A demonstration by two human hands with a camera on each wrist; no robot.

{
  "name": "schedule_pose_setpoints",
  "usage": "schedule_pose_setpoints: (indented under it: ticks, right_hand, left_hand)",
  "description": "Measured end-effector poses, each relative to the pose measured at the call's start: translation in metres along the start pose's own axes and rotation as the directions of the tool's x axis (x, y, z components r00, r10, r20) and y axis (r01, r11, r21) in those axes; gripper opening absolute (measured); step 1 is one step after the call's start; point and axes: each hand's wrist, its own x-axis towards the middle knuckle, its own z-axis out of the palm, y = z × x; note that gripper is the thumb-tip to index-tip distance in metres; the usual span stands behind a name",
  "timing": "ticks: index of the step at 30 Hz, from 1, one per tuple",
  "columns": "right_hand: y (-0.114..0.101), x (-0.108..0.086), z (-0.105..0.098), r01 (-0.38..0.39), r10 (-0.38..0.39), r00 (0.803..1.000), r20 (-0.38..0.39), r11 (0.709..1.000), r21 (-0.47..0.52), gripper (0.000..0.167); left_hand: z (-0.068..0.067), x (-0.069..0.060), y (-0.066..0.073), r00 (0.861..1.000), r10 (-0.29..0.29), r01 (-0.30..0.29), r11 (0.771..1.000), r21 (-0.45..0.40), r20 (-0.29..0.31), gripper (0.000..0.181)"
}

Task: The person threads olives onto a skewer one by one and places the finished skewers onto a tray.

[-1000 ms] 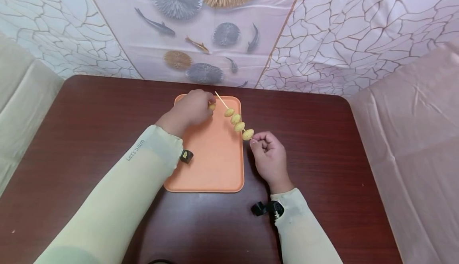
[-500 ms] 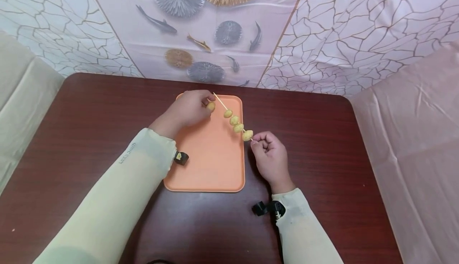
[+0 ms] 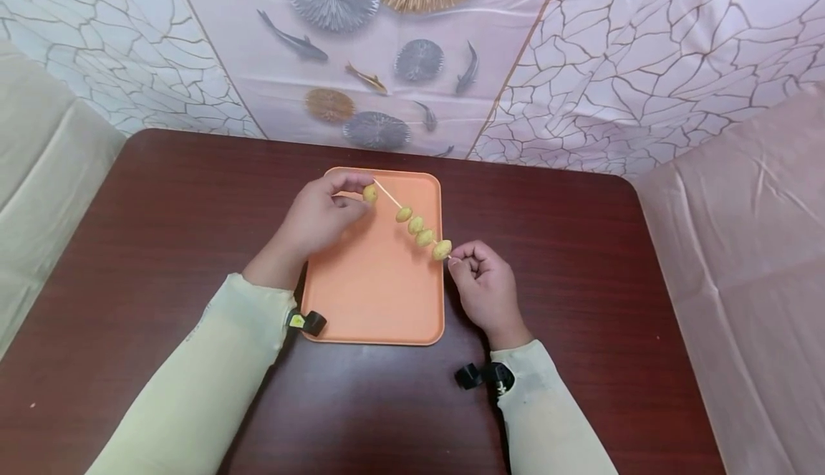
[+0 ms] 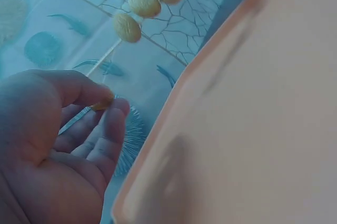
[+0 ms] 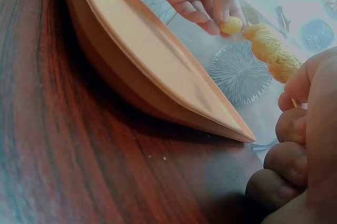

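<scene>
A thin wooden skewer slants above the tray and carries several small, yellow, potato-like balls. My right hand pinches its lower end, fingers curled, just beyond the tray's right edge. Close to the skewer's far tip, my left hand pinches one more yellow ball between thumb and fingertips. In the left wrist view that ball is mostly covered by fingers, and the stick runs behind the hand. I cannot tell whether the tip touches this ball. The right wrist view shows the ball facing the skewered ones.
Beneath both hands lies an orange rectangular tray on a dark reddish wooden table. A patterned cloth hangs behind the table's far edge. Black wrist cameras sit on both sleeves.
My left hand has drawn back leftward and towards me and turned, so its thumb and the pinched ball show more. The skewer's far tip has shifted slightly left; my right hand stays nearly still.
</scene>
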Motion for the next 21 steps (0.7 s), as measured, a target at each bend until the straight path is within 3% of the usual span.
schedule_pose_setpoints:
  ticks: [4,7,9,14,21]
  right_hand:
    - [0.0,0.0,0.0,0.013,-0.012,0.999,0.029,1.0,-0.014,0.01]
    - [-0.001,-0.001,-0.001,0.018,-0.017,0.999,0.045,1.0,-0.012,0.009]
    - [-0.001,-0.001,-0.002,0.019,-0.018,0.998,0.055,1.0,-0.009,0.009]
    - [-0.001,-0.002,-0.004,0.012,-0.01,0.996,0.085,1.0,-0.022,0.01]
    - [-0.003,-0.001,-0.004,0.007,-0.001,0.991,0.134,0.999,-0.048,0.009]
  left_hand:
    - [0.003,-0.01,-0.011,0.998,-0.043,0.036,0.99,-0.136,-0.049,0.044]
    - [0.005,-0.015,-0.018,0.995,-0.042,0.02,0.97,-0.243,-0.086,0.046]
    - [0.007,-0.016,-0.02,0.995,-0.029,-0.006,0.942,-0.335,-0.1,0.045]
    - [0.007,-0.017,-0.025,0.992,0.012,-0.078,0.848,-0.524,-0.127,0.044]
    - [0.006,-0.017,-0.032,0.984,0.013,-0.111,0.829,-0.548,-0.18,0.047]
